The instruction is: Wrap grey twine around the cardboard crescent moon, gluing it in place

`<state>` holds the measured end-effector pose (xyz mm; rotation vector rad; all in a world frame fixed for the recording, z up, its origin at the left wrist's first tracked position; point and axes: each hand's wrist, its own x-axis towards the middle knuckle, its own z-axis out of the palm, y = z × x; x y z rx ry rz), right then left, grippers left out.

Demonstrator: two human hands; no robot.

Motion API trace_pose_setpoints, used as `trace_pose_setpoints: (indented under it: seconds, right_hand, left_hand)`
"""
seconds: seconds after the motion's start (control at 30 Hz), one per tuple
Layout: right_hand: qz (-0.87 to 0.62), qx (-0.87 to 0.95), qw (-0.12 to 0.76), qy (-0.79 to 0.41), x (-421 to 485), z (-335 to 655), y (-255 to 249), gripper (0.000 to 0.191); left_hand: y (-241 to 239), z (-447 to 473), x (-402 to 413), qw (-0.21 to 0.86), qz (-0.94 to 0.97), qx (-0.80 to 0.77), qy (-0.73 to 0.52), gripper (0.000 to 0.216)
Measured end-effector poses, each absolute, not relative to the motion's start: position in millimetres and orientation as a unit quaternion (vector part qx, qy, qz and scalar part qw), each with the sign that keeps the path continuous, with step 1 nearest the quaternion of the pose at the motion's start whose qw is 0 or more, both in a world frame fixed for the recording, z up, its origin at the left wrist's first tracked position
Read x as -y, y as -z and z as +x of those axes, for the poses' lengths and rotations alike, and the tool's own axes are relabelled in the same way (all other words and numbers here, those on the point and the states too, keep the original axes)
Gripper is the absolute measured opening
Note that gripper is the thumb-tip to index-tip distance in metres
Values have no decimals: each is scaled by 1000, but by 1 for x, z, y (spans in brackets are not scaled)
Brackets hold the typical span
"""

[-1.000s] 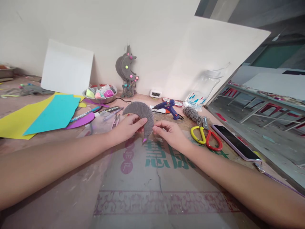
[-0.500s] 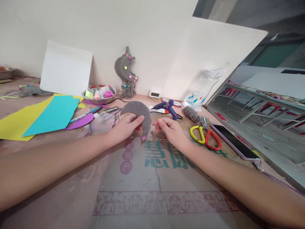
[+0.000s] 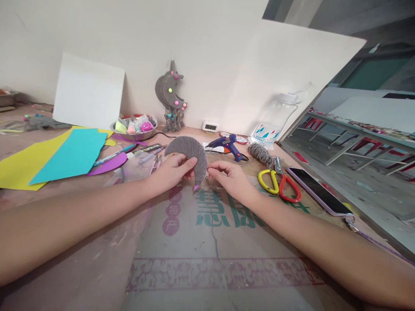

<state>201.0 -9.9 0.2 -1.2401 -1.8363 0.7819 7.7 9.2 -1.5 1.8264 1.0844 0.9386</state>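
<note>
Hands meet on a grey crescent (image 3: 191, 151) held just in front of the blue glue gun (image 3: 228, 144). Left hand (image 3: 171, 172) clamps its inner curve, and right hand (image 3: 230, 179) pinches the lower horn. Grey yarn seems to cover nearly all of it. Only the purple tip (image 3: 196, 188) shows bare, so the winding looks almost finished. Spare yarn (image 3: 259, 153) lies beside the gun.

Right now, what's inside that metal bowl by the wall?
The metal bowl holds small clear packets of green, pink and magenta stuff, heaped above the rim. Anything beneath them is covered.
</note>
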Motion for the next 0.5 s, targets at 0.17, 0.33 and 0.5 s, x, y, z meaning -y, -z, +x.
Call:
trace_pose_setpoints:
  seconds: [0.17, 0.33, 0.5]
  right_hand:
    - [-475, 734, 386, -296, 14, 198, -1, 14]
    - [-480, 737, 383, -280, 16, 199, -1, 15]
    - [-470, 745, 386, -274, 15, 200, -1, 16]
  left_hand:
    - [-1, 8, -7, 384, 740, -423, -356, 43]
    - [-2, 8, -7, 374, 747, -420, -353, 44]
    - [-3, 8, -7, 371, 744, -433, -347, 43]
